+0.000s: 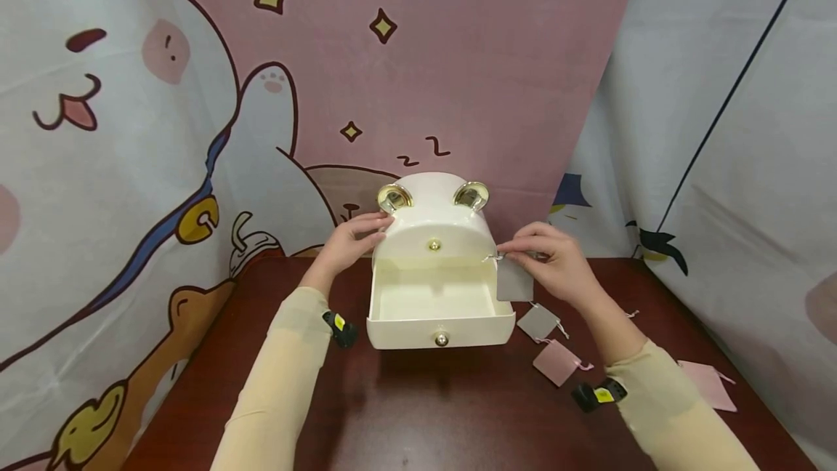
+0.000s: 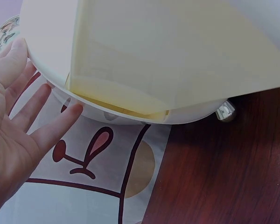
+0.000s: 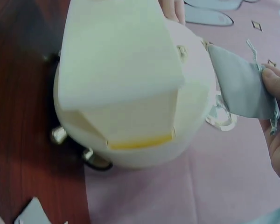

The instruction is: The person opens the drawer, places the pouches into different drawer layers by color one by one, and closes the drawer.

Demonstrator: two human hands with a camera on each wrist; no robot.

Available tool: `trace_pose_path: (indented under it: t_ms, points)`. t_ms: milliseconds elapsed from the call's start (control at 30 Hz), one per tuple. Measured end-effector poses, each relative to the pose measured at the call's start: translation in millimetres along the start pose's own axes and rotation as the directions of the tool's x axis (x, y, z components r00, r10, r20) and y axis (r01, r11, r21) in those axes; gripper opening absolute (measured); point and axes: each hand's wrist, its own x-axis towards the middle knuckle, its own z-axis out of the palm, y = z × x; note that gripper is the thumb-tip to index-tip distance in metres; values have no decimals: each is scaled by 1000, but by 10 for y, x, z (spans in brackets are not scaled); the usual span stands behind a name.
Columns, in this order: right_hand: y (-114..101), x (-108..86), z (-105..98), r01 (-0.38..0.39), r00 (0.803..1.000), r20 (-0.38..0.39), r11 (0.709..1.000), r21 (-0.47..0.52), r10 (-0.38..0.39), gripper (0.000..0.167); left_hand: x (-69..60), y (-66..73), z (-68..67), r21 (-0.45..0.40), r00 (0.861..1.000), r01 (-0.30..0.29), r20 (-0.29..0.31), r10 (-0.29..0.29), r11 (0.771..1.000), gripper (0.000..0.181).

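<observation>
A cream storage box [image 1: 437, 198] with two gold-rimmed ears stands on the table, its lower drawer [image 1: 439, 333] pulled out and bare inside. My left hand [image 1: 353, 242] touches the box's left side below the ear, fingers mostly straight; the left wrist view shows the thumb and fingers [image 2: 42, 112] spread along the rim. Beside the drawer's right wall, my right hand [image 1: 552, 260] pinches a grey drawstring pouch [image 1: 514, 282] by its gathered top. In the right wrist view the pouch [image 3: 242, 84] hangs from the thumb and fingers, apart from the drawer.
On the table right of the drawer lie another grey pouch [image 1: 539, 323] and a pink pouch [image 1: 558, 363]. Farther right is a second pink pouch [image 1: 708, 385], partly behind my right sleeve. A patterned cloth [image 1: 458, 57] hangs behind the table [image 1: 418, 413].
</observation>
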Motion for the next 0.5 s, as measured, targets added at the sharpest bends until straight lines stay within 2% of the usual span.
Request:
trace_pose_path:
  t_ms: [100,300,500]
  points:
    - [82,22,118,-30,1000,8,1000,5,30,26,5,-3,5,-6,1000,7,0,-7,1000,38]
    - [38,107,327,-85,995,56,996,14,84,24,19,-25,9,-26,1000,16,0,-16,1000,38]
    - [14,181,519,-74,994,79,997,3,74,24,34,-59,8,-51,1000,19,6,-18,999,38]
